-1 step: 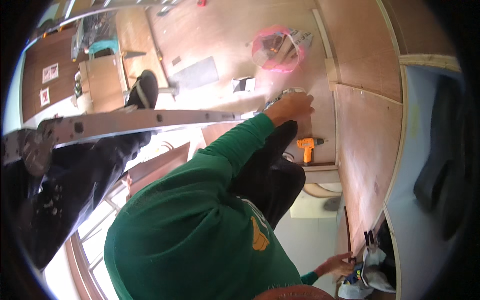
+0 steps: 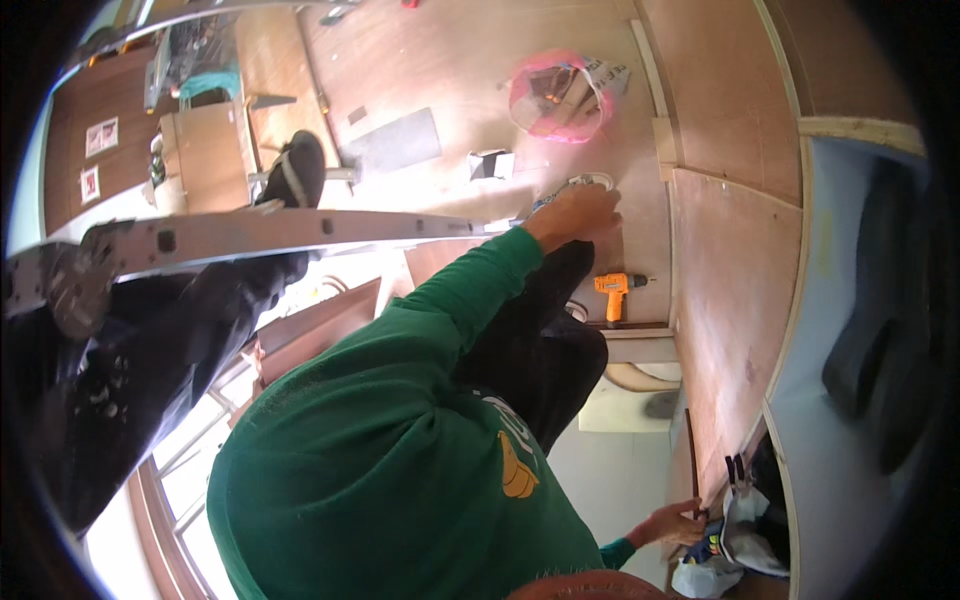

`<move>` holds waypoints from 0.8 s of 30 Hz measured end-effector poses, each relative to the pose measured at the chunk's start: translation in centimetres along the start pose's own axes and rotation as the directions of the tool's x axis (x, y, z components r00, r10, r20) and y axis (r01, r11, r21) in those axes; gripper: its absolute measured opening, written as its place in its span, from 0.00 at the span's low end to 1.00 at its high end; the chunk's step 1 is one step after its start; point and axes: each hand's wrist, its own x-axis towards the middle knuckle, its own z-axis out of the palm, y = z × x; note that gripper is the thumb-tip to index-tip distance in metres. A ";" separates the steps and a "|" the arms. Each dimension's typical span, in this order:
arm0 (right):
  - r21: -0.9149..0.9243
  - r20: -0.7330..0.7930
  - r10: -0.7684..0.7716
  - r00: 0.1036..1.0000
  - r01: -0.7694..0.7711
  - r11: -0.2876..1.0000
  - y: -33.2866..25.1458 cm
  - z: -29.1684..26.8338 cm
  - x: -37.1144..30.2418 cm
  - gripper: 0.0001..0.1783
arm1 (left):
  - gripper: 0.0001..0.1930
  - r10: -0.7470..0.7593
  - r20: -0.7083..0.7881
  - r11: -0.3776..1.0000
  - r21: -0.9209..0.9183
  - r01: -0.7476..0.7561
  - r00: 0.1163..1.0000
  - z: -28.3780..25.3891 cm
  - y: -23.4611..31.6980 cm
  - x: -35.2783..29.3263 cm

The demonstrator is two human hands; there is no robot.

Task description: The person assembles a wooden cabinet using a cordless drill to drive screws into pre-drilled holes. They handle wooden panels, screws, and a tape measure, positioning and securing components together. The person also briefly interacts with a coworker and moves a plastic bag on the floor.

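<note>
My left hand (image 2: 575, 218), its green sleeve stretched forward, is closed beside a light-coloured shoe (image 2: 590, 181) on the floor. Its curled fingers hide whatever they may hold. At the lower right, my right hand (image 2: 672, 524) has thumb and fingers drawn together at the lower end of a thin dark strip (image 2: 690, 450) by the plywood panel. Something small and dark shows at those fingertips, too small to name. An orange cordless drill (image 2: 613, 297) lies on its side near my bent black-trousered knee (image 2: 570, 370).
A metal ladder rail (image 2: 270, 232) crosses the left side, next to a leg in paint-spotted black trousers (image 2: 130, 400). Ahead stand a pink bag (image 2: 520, 108) of wood scraps and a small black-and-white box (image 2: 490, 165). White plastic bags (image 2: 705, 578) lie below my right hand.
The view has shifted slightly. My left hand sits a little further left, its fingers drawn in more, beside the shoe. My right hand stays at the panel.
</note>
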 end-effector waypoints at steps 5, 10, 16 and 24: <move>0.123 0.201 -0.067 0.977 0.043 0.991 2.2 -1.6 -0.4 0.34 | 0.19 -0.087 -0.030 0.996 -0.038 0.086 0.996 -1.8 -2.9 -11.3; 0.129 0.280 -0.230 0.932 0.201 0.971 3.6 -1.5 -1.0 0.39 | 0.23 -0.164 -0.101 0.958 -0.252 0.134 0.981 1.6 -8.8 -21.1; 0.178 0.380 -0.276 0.883 0.223 0.958 2.6 -1.8 0.4 0.43 | 0.28 -0.387 0.050 0.843 -0.385 0.375 0.921 13.8 -19.9 -35.0; 0.188 0.575 -0.327 0.750 0.267 0.945 2.4 -6.5 2.6 0.44 | 0.23 -0.517 0.314 0.347 -0.774 0.530 0.796 25.5 -16.9 -49.3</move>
